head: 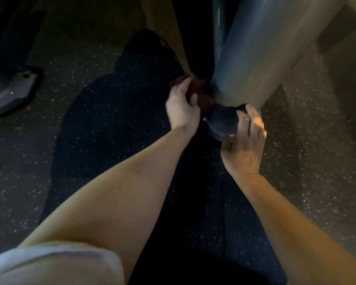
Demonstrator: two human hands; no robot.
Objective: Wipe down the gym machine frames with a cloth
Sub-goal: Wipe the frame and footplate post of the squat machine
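Dim, blurry shot. Left hand (pixel 182 105) has its fingers curled around a bunched dark reddish cloth (pixel 201 96), pressed against the base of a thick grey metal frame tube (pixel 253 58). Right hand (pixel 245 138) grips the dark rounded foot cap (pixel 222 120) at the tube's bottom, fingers wrapped over its far side, thumb near its lower edge. Black speckled rubber floor (pixel 90 140) all around. A second curved grey machine base plate (pixel 12 91) sits far left, cut off by the frame edge. A pale sleeve (pixel 49 264) covers the bottom-left corner. Cloth mostly hidden behind the left fingers; tube top out of view.
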